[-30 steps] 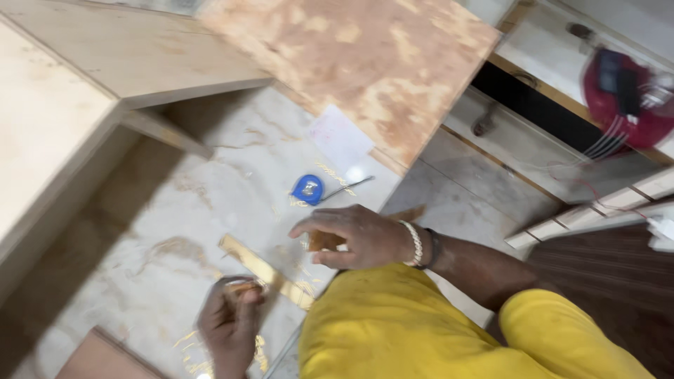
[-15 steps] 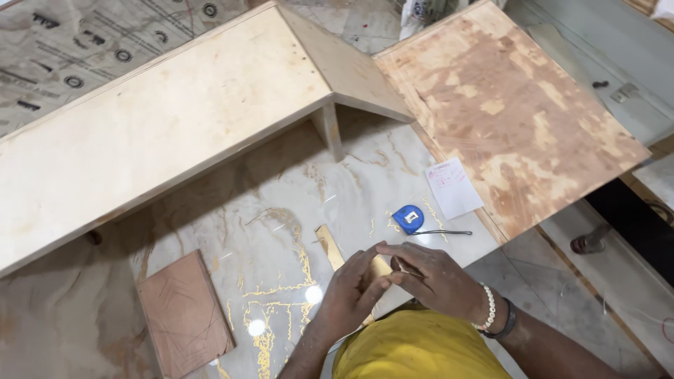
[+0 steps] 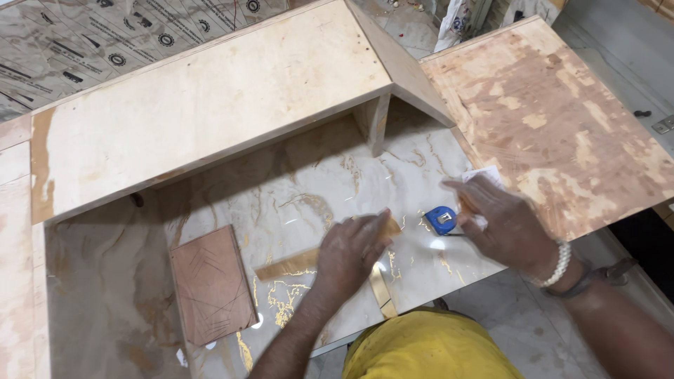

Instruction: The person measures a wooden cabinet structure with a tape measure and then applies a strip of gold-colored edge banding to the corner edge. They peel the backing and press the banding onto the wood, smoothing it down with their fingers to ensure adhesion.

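Pressing: left hand (image 3: pixel 351 253) flat on wooden strip (image 3: pixel 291 264) | strip's long axis runs left-right near marble slab (image 3: pixel 295 182) front edge | right hand (image 3: pixel 502 221) spread, hovering beside blue tape measure (image 3: pixel 441 220)

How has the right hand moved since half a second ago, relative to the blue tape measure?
Yes. The right hand was clasped with the left hand just below the blue tape measure; now it has parted rightward, beside the tape.
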